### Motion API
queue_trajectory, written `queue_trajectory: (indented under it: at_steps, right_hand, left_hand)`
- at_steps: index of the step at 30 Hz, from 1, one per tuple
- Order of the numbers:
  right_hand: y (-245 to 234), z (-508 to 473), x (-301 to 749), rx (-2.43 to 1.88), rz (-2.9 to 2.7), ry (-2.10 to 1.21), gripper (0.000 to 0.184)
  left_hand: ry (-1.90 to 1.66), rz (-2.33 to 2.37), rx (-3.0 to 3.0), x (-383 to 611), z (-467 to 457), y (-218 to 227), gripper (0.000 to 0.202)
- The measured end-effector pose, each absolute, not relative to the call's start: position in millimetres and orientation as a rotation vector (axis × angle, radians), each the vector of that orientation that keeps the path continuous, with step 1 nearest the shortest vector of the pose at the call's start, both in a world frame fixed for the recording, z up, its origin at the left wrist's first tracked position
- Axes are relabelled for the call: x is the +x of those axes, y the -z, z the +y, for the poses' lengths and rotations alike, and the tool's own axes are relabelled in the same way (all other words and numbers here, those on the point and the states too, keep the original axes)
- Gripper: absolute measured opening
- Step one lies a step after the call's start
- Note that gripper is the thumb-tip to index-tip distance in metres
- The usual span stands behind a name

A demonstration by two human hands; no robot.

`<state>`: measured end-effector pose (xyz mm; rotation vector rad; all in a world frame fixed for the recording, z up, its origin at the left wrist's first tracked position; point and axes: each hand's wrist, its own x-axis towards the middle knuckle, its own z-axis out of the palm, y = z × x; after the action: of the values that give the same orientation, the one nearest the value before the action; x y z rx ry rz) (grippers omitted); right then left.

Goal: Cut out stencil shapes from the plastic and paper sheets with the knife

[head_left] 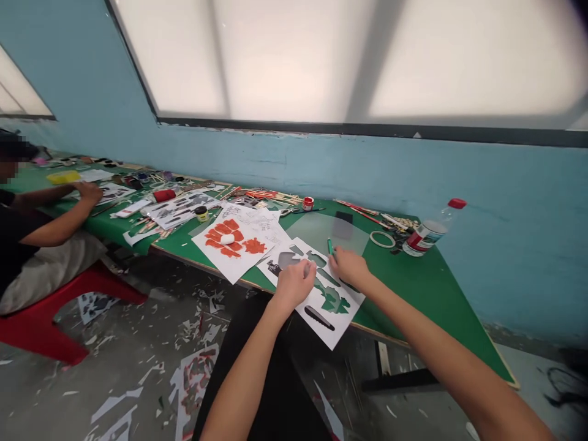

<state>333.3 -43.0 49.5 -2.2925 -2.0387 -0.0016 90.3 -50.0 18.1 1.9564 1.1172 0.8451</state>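
Observation:
My left hand (294, 283) rests with curled fingers on a white sheet of paper (316, 306) printed with dark and green shapes, pressing it onto the green table (413, 288). My right hand (349, 267) is closed round a green-handled tool (329, 246), its tip upright over the same sheet. The sheet hangs partly over the table's near edge. A clear plastic sheet (326, 231) lies just beyond my hands.
A second white sheet with orange shapes (232, 242) lies left of mine. A plastic bottle with a red cap (429, 231), a tape ring (382, 239) and a small red-lidded jar (307, 203) sit further back. Another person (41, 226) sits at left on a red chair. Paper scraps litter the floor.

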Motion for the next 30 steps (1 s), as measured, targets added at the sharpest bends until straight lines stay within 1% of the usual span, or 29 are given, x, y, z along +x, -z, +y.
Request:
queue_trajectory:
  at_steps: [5,10,14,19,21,23,26,30]
  right_hand:
    - [-29.9,-26.8,333.8,-2.100,-2.169,-0.040,0.038]
    - [-14.7,-29.6,351.3,-1.935,-2.152,-0.026,0.033]
    - [-6.0,-38.3,370.9,-1.886,-2.117,0.024,0.027]
    - [-9.5,-40.7,397.3,-1.904,-2.016,0.115,0.037]
    - [-12.7,-39.9,398.4,-1.888,-2.010,0.126,0.034]
    - [-14.0,-39.8,392.7,-1.850,-2.045,0.106,0.027]
    - [-12.7,-40.4,382.9,-1.824,-2.102,0.048,0.030]
    - [-12.1,-41.9,387.6,-1.951,-1.984,-0.011,0.035]
  left_hand:
    - [-0.841,1.228,1.978,80.7,-73.1,-2.2,0.045]
    - [-0.906,1.212,2.095,79.9,-87.9,11.2,0.038]
    - [-0.987,1.146,2.210,96.3,-91.6,19.0,0.037]
    - [-1.077,1.018,2.288,101.2,-92.5,19.5,0.035]
    - [-1.111,0.967,2.283,99.1,-92.9,17.6,0.033]
    - [-1.147,0.917,2.255,97.1,-92.9,15.6,0.030]
    - [-1.191,0.872,2.177,93.8,-90.7,12.4,0.027]
    - [-1.237,0.916,2.026,82.9,-86.5,5.2,0.027]
